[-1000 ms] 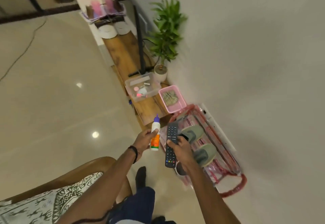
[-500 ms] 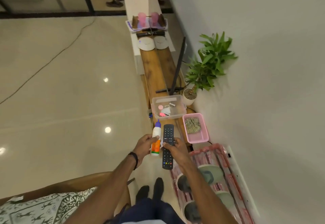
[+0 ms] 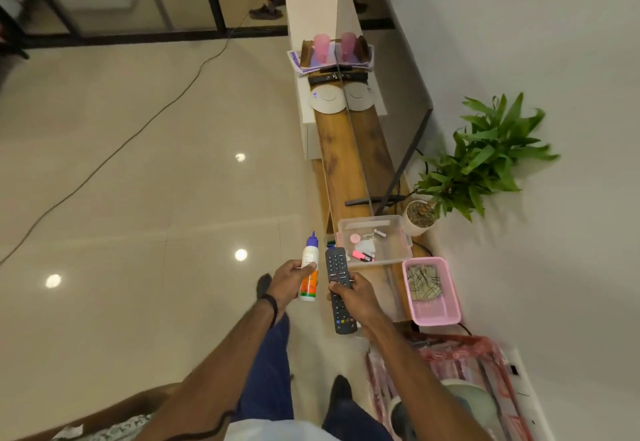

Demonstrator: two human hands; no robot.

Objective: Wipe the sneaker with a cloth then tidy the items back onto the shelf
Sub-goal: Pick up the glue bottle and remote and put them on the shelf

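Observation:
My left hand point(image 3: 287, 281) grips a white bottle point(image 3: 309, 267) with a blue nozzle and orange label, held upright. My right hand point(image 3: 353, 293) grips a black remote control point(image 3: 337, 288) pointing forward. Both hover just left of the near end of the long wooden shelf point(image 3: 349, 160). A folded checked cloth point(image 3: 424, 283) lies in a pink basket point(image 3: 434, 316) on that shelf end. A grey-green sneaker point(image 3: 474, 402) sits in the red shoe rack point(image 3: 460, 354) at the lower right, partly hidden by my right arm.
A clear plastic box point(image 3: 375, 239) with small items stands on the shelf ahead of the remote. A potted plant point(image 3: 478, 160) stands by the wall. A dark screen point(image 3: 408, 160) leans along the shelf. Pink cups point(image 3: 322, 47) stand far back. A cable point(image 3: 138, 128) crosses the floor.
The view has swung left and I have stepped closer to the shelf; both hands, still holding the bottle and remote, now sit beside the clear box and pink basket.

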